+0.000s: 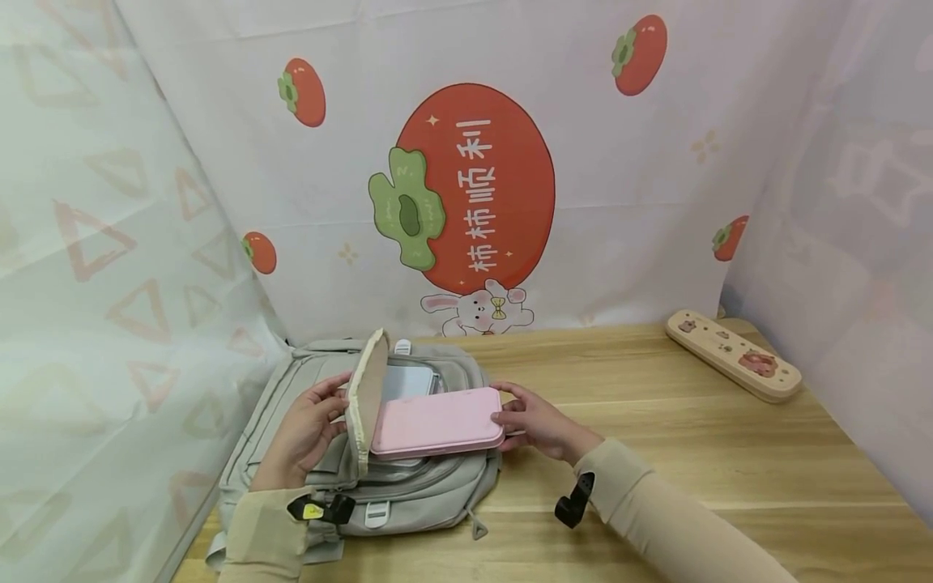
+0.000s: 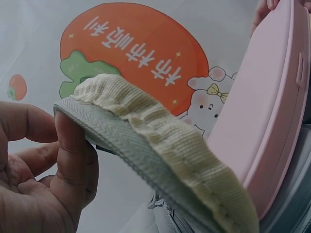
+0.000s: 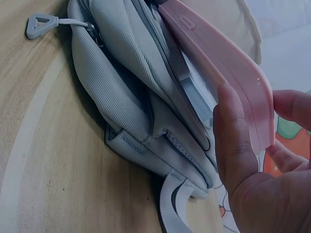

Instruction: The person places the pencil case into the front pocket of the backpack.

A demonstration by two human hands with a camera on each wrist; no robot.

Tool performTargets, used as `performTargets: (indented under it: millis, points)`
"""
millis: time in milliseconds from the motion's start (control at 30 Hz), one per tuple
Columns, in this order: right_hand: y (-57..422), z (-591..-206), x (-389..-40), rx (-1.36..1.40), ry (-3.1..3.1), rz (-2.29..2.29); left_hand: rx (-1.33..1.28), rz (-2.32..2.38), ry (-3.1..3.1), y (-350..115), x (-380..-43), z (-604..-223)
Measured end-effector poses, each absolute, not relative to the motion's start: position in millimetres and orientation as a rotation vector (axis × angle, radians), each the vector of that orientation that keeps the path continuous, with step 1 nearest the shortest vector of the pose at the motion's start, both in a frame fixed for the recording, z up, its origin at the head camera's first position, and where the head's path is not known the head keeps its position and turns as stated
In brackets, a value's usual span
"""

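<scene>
Right at the fingertips now: the right hand has a pink case by its right end, thumb on one side, fingers on the other, spread just as wide as the case between them. Over to the left hand, and its fingertips pinch the edge of a raised flap, nearly closed on that thin rim.

Here's the relation to watch! The pink case lies to the left of the right hand's fingers, its long axis running across the table from left to right, and its far end reaches in beside the flap's inner face. The right hand is the nearer one, in contact with the case; the left has only the flap between itself and that far end. The case sits over the open pocket of a grey backpack, tilted; whether its left end touches the pocket, I can't tell from here.

Inside that pocket, below the case, a pale blue item shows. The backpack lies along the table's left edge, near the back left corner. And way across, well apart, a beige case with printed figures rests by the back right corner.
</scene>
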State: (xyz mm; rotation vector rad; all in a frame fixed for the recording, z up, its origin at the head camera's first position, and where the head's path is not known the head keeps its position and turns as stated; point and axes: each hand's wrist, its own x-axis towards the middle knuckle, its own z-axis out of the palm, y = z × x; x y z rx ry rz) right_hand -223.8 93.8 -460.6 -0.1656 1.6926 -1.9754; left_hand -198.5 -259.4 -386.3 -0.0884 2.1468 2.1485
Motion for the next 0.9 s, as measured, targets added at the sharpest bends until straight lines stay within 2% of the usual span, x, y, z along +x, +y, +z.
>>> performTargets:
  millis: [900]
  points:
    - [73.7,-464.8,-209.5,-0.093,1.675,-2.019,-0.037,2.128,2.151,-246.1,-200.5,-378.0]
